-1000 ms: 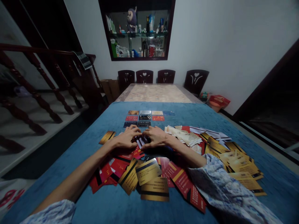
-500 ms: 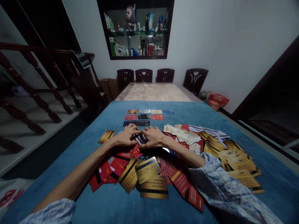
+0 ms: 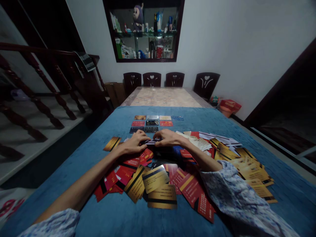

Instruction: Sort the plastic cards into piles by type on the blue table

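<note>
A heap of red and gold cards [image 3: 158, 184] lies on the blue cloth [image 3: 74, 158] in front of me. Over its far edge my left hand [image 3: 134, 142] and my right hand [image 3: 168, 137] meet, both pinching one dark card [image 3: 152, 141] lifted flat a little above the heap. My right forearm, in a patterned sleeve, lies across the cards. Beyond the hands, several cards are laid in neat rows [image 3: 153, 123]. Gold cards [image 3: 249, 164] and pale cards [image 3: 199, 141] spread out to the right.
One gold card [image 3: 112, 144] lies apart at the left. Past the cloth the bare marble table top [image 3: 164, 97] runs to several dark chairs [image 3: 151, 79]. A wooden stair rail [image 3: 49, 82] stands at left, a wall shelf [image 3: 145, 31] at the back.
Both hands have risen from the heap and shifted slightly away from me, lifting a dark card between them. The right hand moved up and right.
</note>
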`<action>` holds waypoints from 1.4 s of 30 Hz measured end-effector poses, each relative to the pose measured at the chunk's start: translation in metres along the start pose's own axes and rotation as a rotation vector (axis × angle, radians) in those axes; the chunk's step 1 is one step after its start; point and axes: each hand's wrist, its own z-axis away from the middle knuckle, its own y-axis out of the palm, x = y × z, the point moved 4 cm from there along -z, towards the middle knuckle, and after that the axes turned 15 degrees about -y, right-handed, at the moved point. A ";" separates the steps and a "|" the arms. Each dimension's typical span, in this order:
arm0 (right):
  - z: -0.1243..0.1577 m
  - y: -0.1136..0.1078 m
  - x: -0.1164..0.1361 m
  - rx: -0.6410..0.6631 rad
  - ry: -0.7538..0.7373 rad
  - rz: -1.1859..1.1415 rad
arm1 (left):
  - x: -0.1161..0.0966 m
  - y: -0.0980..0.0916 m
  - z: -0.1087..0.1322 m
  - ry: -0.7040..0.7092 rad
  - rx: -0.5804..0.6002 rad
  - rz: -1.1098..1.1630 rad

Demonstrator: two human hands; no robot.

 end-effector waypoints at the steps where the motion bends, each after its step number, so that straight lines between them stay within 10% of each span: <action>1: 0.001 -0.001 -0.004 0.001 0.000 -0.019 | 0.000 0.001 -0.001 0.010 -0.008 0.003; 18: 0.001 0.000 -0.040 -0.077 -0.071 -0.015 | 0.009 0.002 -0.015 -0.050 -0.223 0.085; 27: 0.003 -0.003 -0.030 -0.133 0.173 0.326 | 0.008 0.002 -0.029 -0.147 -0.302 0.084; 42: 0.000 0.009 -0.027 -0.085 0.181 0.384 | -0.003 0.012 -0.026 -0.217 -0.208 -0.125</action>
